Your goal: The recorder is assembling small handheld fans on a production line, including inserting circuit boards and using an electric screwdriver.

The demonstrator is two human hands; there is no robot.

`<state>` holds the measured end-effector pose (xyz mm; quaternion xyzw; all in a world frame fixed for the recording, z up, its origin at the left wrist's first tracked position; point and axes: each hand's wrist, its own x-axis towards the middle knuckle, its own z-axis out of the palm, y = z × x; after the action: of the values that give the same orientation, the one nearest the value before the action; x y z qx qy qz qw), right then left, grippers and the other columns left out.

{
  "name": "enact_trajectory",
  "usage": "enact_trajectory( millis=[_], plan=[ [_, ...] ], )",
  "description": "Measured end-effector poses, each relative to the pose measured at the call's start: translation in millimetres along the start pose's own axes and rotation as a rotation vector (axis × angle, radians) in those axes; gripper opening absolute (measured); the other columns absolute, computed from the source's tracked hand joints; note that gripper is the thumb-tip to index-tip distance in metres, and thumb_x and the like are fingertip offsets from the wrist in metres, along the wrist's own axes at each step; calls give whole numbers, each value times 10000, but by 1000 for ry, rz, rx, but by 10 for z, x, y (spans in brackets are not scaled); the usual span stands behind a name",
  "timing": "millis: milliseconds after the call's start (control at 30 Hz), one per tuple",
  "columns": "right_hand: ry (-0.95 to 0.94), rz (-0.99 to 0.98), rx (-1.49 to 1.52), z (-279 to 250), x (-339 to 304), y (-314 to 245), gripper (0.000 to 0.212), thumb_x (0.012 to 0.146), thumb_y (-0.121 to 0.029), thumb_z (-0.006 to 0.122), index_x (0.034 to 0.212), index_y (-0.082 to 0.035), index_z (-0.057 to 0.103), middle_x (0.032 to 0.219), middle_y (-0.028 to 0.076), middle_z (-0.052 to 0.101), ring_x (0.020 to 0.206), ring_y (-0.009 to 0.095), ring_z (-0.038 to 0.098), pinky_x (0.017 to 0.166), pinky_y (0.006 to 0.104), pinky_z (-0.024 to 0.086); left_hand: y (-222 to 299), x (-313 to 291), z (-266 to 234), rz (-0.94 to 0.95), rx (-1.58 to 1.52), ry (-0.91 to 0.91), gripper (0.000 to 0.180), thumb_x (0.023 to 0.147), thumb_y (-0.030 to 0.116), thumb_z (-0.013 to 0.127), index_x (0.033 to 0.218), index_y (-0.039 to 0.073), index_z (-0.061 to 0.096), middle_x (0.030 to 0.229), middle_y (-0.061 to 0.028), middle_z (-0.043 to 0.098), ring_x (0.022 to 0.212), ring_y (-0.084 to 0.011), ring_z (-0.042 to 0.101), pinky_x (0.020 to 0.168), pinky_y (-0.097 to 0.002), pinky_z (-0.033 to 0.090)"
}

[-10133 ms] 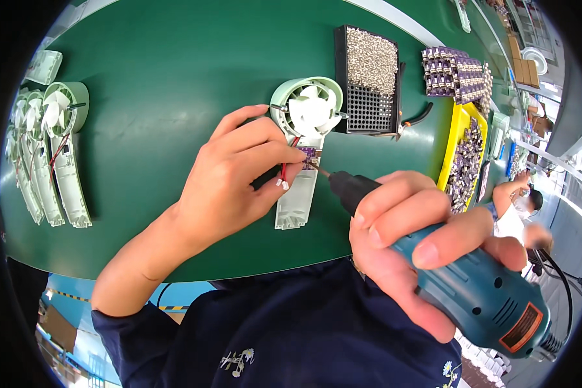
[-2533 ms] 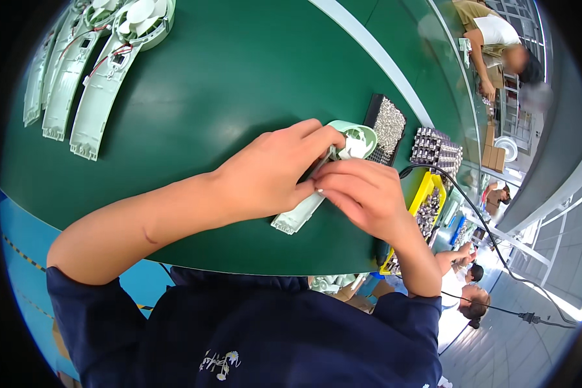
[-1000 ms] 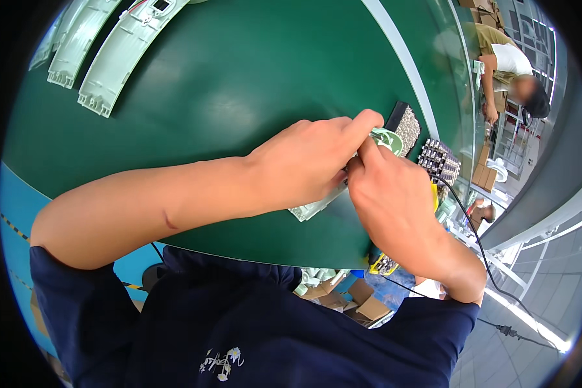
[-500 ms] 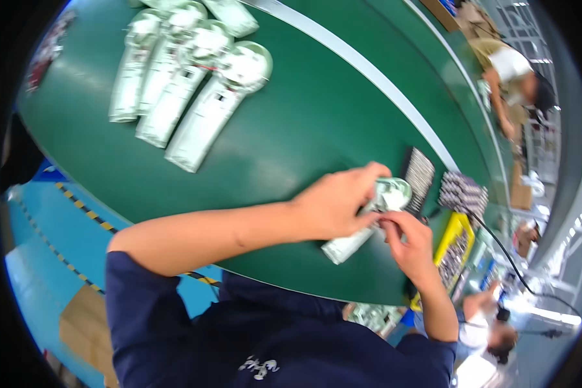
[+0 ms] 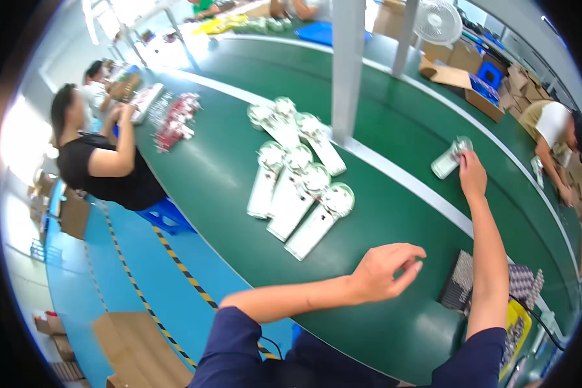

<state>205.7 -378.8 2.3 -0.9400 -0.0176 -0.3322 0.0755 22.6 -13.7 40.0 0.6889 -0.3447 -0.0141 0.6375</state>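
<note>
The hands are apart. The right hand pinches the round end of a pale green fan unit beyond the pale strip, toward the far right edge of the worktop. The left hand, fingers loosely curled, hangs over its near side. More fan units lie clustered left of centre; a black tray and yellow bin sit toward its near right corner.

We see mint-white fan housings on a green desk, a yellow bin, navy sleeves, and yellow-and-black striped tape across blue floor.
</note>
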Motion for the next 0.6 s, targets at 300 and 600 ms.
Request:
enact_trajectory(
  millis=[300,600],
  plan=[
    [-228,215,580,-1741,-987,-1356,429,954,-25,600,1378,-38,537,1146,71,587,807,140,568,740,272,491,218,-361,-1283,-302,984,127,556,871,248,810,1348,84,575,1127,-149,602,884,-360,667,746,-441,567],
    [-334,402,30,-3585,-2899,-807,455,1066,-274,609,1429,-2,581,1344,185,659,1121,343,670,964,404,539,-127,-95,-1082,-80,629,-9,100,892,18,745,987,42,760,966,-98,677,858,-324,691,762,-397,574]
  ],
)
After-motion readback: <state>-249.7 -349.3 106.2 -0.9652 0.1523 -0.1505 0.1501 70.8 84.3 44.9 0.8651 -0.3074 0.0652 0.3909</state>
